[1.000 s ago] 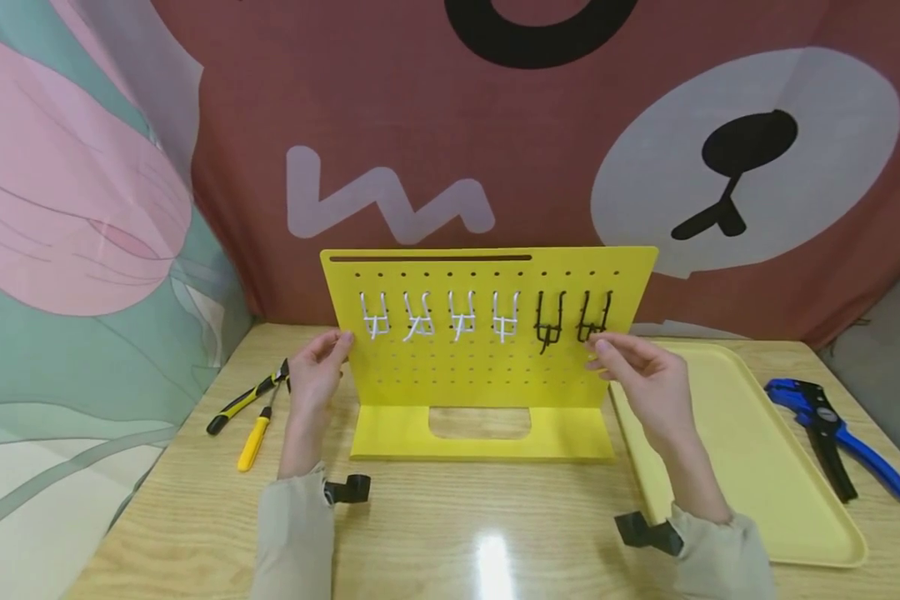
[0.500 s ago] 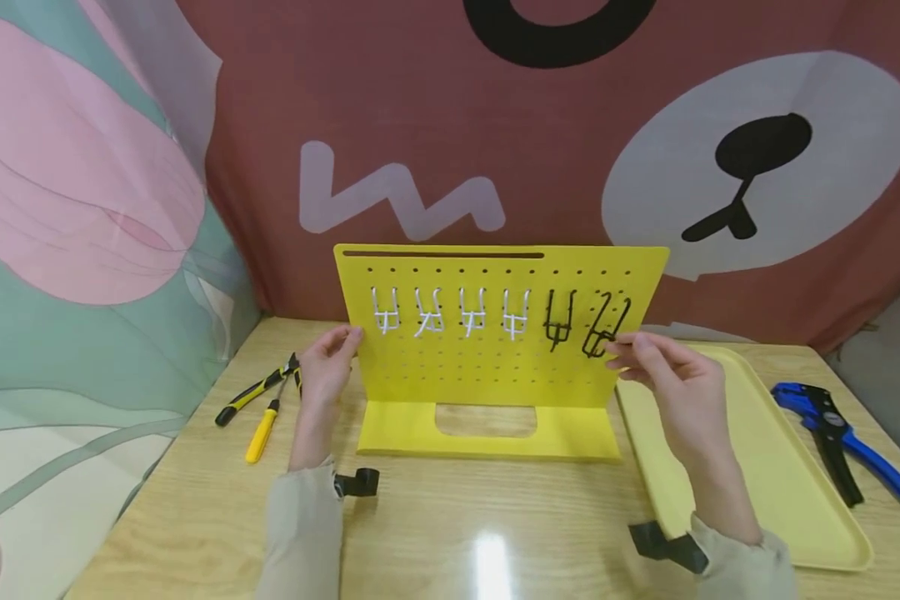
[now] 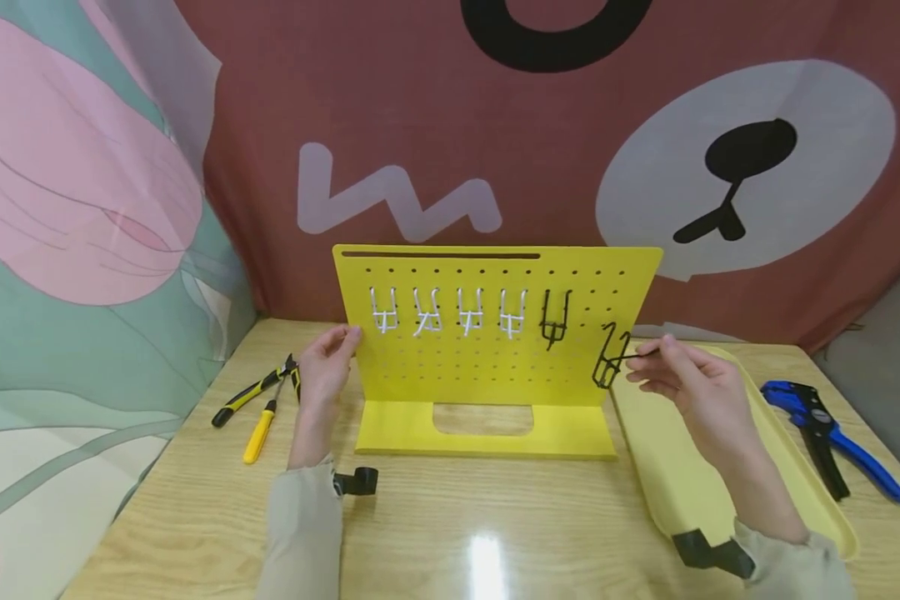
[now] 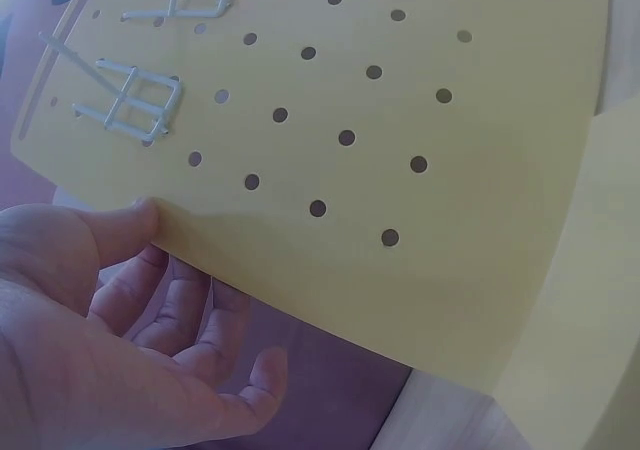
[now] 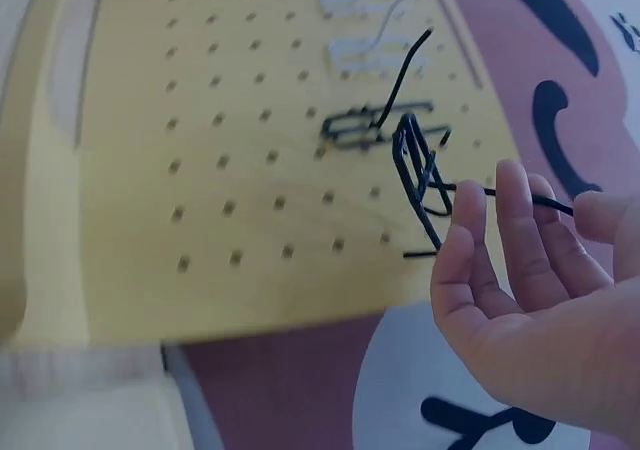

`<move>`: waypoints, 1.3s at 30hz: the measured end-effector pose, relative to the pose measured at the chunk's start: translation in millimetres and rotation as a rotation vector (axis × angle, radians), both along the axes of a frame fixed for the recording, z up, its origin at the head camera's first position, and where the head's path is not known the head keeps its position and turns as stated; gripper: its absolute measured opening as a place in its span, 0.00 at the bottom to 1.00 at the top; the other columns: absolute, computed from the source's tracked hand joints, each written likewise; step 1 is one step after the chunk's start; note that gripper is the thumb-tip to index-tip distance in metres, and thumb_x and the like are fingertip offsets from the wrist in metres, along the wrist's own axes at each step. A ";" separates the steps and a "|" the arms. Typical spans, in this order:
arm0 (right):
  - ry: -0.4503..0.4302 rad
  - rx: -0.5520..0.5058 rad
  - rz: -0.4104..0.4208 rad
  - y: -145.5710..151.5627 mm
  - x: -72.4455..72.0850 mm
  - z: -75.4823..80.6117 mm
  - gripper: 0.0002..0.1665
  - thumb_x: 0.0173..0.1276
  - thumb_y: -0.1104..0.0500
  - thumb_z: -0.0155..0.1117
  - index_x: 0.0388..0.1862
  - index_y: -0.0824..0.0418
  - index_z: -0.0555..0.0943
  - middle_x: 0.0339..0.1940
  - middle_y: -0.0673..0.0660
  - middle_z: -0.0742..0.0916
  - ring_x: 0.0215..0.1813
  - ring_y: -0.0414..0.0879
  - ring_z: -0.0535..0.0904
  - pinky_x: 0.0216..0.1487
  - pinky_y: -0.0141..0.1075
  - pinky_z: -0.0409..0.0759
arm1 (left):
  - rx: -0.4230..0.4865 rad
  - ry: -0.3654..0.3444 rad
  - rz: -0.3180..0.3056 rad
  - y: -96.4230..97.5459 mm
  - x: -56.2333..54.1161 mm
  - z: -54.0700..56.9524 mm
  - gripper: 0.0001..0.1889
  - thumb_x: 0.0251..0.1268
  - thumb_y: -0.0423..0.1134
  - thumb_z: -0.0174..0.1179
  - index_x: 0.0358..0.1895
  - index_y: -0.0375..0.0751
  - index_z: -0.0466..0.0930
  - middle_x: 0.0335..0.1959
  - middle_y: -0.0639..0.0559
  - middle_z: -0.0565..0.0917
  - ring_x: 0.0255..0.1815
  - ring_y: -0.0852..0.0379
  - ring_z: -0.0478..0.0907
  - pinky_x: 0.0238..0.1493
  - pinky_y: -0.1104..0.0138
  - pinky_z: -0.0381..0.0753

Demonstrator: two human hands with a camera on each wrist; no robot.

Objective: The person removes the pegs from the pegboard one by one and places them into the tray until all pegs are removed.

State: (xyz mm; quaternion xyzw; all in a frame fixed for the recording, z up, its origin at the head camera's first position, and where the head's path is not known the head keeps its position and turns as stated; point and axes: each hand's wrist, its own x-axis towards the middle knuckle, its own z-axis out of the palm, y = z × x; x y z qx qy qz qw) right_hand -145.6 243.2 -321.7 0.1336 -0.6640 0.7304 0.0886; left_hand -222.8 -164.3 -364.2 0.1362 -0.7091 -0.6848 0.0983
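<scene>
A yellow pegboard [image 3: 480, 392] stands upright on its base. My left hand [image 3: 326, 367] pinches its left edge; in the left wrist view the thumb [image 4: 140, 218] lies at the front face and the fingers reach behind. My right hand [image 3: 708, 396] holds a black wire pegboard hook [image 3: 606, 367] by its prong, off the board in front of the right edge. In the right wrist view the hook's frame [image 5: 410, 170] points toward the board, its bent ends free. Another black hook [image 3: 553, 327] hangs on the board, left of the held one. Several white hooks [image 3: 385, 317] hang farther left in a row.
A yellow tray [image 3: 663, 492] lies at the right, partly under my right arm. Blue-and-black wire strippers [image 3: 821, 425] are beyond it. At the left lie black-and-yellow pliers [image 3: 251, 393] and a yellow-handled tool [image 3: 259, 433]. A printed cloth [image 3: 397, 100] hangs behind the board.
My right hand has drawn the rightmost black hook out of the pegboard's holes, tilting it, then moved it right and down. My left hand stays at the board's left edge.
</scene>
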 end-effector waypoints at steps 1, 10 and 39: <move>-0.009 0.026 0.010 4.8 -0.7 -1.0 0.16 0.77 0.58 0.48 0.44 0.65 0.83 0.36 0.52 0.88 0.38 0.43 0.85 0.40 0.31 0.81 | -0.004 0.004 0.003 -0.3 0.0 0.0 0.19 0.68 0.45 0.59 0.54 0.34 0.77 0.49 0.47 0.78 0.48 0.56 0.73 0.55 0.61 0.69; -0.108 0.200 0.002 49.2 -8.4 -14.5 0.15 0.77 0.57 0.49 0.43 0.60 0.83 0.37 0.51 0.87 0.38 0.40 0.85 0.40 0.28 0.80 | -0.011 0.023 0.000 -0.3 1.3 0.2 0.18 0.68 0.44 0.59 0.53 0.33 0.78 0.47 0.49 0.78 0.47 0.57 0.72 0.50 0.62 0.69; -0.430 0.503 -0.008 90.3 -91.5 -65.1 0.25 0.76 0.41 0.45 0.41 0.60 0.79 0.31 0.47 0.85 0.33 0.42 0.85 0.34 0.36 0.82 | -0.035 -0.001 0.002 -1.1 -1.2 -0.5 0.20 0.69 0.45 0.59 0.55 0.34 0.77 0.53 0.44 0.77 0.50 0.54 0.73 0.54 0.63 0.69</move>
